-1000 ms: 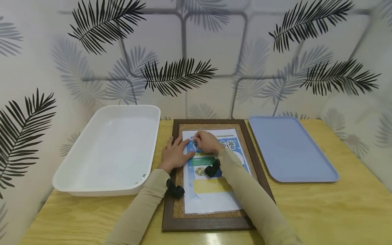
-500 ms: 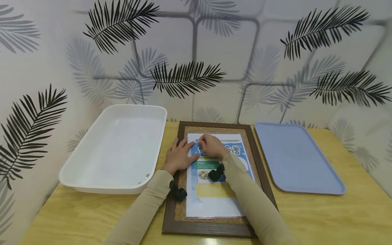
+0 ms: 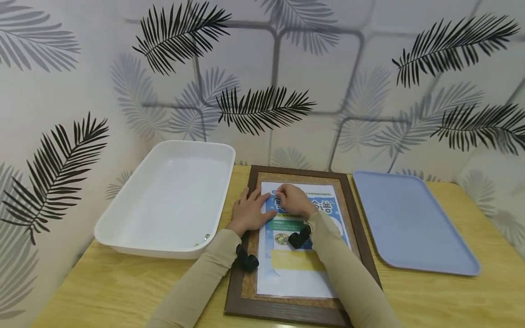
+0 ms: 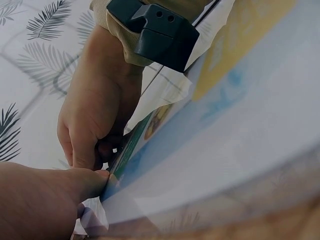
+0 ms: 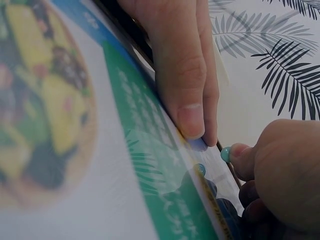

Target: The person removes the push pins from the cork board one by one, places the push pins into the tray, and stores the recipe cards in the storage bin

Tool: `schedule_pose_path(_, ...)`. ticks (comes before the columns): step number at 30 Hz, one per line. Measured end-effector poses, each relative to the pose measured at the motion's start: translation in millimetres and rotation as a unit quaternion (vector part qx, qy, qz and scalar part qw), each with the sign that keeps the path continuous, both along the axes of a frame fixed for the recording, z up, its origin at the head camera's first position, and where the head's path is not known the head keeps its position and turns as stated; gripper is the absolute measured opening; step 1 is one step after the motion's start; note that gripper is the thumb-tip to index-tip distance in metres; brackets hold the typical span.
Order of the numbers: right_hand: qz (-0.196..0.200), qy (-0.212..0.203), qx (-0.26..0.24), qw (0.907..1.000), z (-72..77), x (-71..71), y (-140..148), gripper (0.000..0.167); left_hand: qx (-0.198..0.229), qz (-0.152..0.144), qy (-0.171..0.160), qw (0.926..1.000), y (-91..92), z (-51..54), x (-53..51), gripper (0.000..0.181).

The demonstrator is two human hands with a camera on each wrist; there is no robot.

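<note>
A poster (image 3: 297, 283) in a clear glossy sheet lies on a cork board (image 3: 303, 169) with a dark brown frame. My left hand (image 3: 249, 214) rests with spread fingers over the poster's left edge, its thumb pressing the sheet. At the poster's upper left, my right hand (image 3: 295, 200) is curled. In the right wrist view, its fingers pinch a small teal round-headed pushpin (image 5: 226, 154) close to the sheet, which mirrors it. Whether the pin's point touches the sheet cannot be seen. In the left wrist view, the fingers hide the pin.
Left of the board stands a white plastic basin (image 3: 166, 150), with a few tiny greenish items (image 3: 207, 237) in its near right corner. A flat blue-grey tray (image 3: 416, 223) lies to the right. The wooden table (image 3: 135, 282) meets a leaf-patterned wall (image 3: 262, 136) behind.
The whole head view shifts right and slightly down as the camera turns. Both hands keep nearly the same places on the poster.
</note>
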State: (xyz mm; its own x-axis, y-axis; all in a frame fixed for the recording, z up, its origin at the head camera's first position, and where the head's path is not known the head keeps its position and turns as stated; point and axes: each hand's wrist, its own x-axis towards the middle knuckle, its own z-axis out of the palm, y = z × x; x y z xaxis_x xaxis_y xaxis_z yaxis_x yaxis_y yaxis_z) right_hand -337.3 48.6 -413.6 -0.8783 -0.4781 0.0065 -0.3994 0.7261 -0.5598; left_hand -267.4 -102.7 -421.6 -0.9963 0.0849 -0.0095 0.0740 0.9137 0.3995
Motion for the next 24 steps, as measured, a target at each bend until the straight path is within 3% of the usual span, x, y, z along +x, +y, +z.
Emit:
schedule_pose_path(3, -0.004, 0.004, 0.000, 1.0000, -0.2, -0.9, 0.9, 0.021, 0.000, -0.002, 0.001, 1.0000, 0.1, 0.4, -0.5, 0.062)
schedule_pose_path(13, -0.017, -0.040, -0.020, 0.9989, -3.2, 0.3, 3.2, 0.020, 0.011, -0.001, 0.001, 0.9999, 1.8, -3.5, 2.5, 0.062)
schedule_pose_path(24, -0.012, -0.026, -0.032, 0.9991, -1.2, 0.9, 3.6, 0.021, 0.018, 0.001, 0.000, 0.9998, 0.9, 3.0, 5.0, 0.062)
